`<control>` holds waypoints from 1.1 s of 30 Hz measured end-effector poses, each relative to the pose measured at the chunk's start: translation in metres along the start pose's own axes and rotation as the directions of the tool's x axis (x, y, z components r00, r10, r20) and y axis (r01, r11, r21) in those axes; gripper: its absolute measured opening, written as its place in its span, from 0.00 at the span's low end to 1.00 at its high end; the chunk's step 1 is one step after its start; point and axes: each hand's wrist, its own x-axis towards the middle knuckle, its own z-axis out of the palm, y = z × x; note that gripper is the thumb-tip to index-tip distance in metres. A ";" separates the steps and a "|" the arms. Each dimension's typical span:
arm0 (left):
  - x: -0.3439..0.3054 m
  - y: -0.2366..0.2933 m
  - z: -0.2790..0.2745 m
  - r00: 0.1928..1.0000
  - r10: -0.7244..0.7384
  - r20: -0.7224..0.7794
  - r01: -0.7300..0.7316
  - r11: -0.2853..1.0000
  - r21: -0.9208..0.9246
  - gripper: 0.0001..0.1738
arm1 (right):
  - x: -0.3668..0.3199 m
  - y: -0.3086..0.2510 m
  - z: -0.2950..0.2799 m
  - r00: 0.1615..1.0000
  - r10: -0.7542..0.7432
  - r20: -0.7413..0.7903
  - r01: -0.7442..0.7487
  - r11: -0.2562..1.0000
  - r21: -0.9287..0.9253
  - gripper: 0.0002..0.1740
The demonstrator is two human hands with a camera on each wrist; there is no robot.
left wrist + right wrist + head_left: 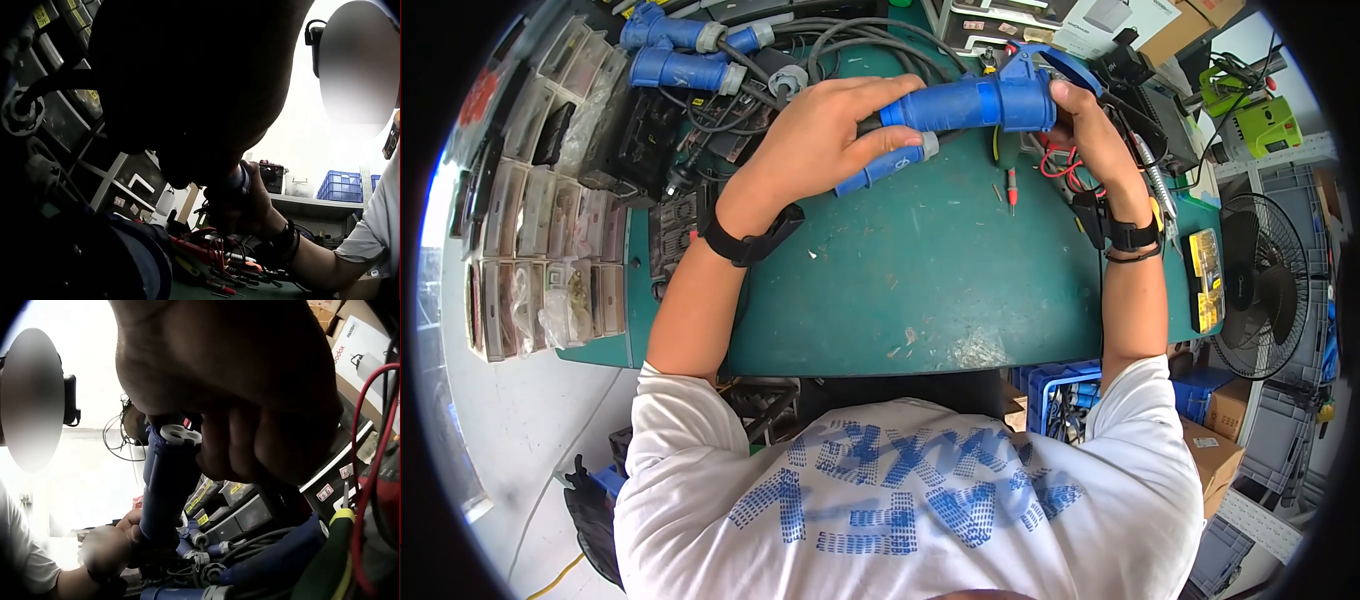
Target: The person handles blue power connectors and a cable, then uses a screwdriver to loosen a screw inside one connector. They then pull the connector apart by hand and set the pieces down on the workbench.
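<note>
A blue industrial connector (955, 105) with a hinged cap (1055, 62) is held up over the green table between both hands. The left hand (825, 130) grips its cable end, thumb and fingers around it. At the socket end, the right hand (1100, 140) holds the rim, with its thumb at the edge. In the right wrist view, the connector (165, 487) shows a pale round face with holes, beside the curled fingers of the right hand (231, 381). Below the held connector, another blue plug (880, 170) lies on the table. The left wrist view is dark around the left hand (200, 87).
Several blue connectors (675, 70) and black cables (850, 40) lie at the back left. A red screwdriver (1012, 188) and red wires (1060, 165) are near the right hand. Drawer bins (510, 210) stand left; a yellow case (1205, 280) and a fan (1265, 285) are right.
</note>
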 end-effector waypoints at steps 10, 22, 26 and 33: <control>-0.004 -0.002 0.004 0.999 0.038 0.013 -0.038 0.998 0.043 0.30 | -0.007 -0.008 0.039 0.972 -0.122 -0.202 0.140 0.987 0.079 0.31; -0.001 -0.001 0.005 0.999 0.023 0.046 -0.023 1.000 -0.006 0.29 | -0.011 -0.018 0.042 0.979 -0.109 -0.170 0.122 0.990 0.064 0.32; 0.001 0.004 0.010 1.000 0.023 -0.015 -0.023 0.999 0.023 0.28 | -0.008 -0.019 0.035 0.972 -0.139 -0.192 0.148 0.988 0.034 0.31; 0.001 -0.007 -0.004 0.997 -0.079 0.006 0.079 0.994 0.071 0.19 | 0.004 -0.002 -0.005 0.995 -0.062 -0.084 0.090 0.917 0.388 0.27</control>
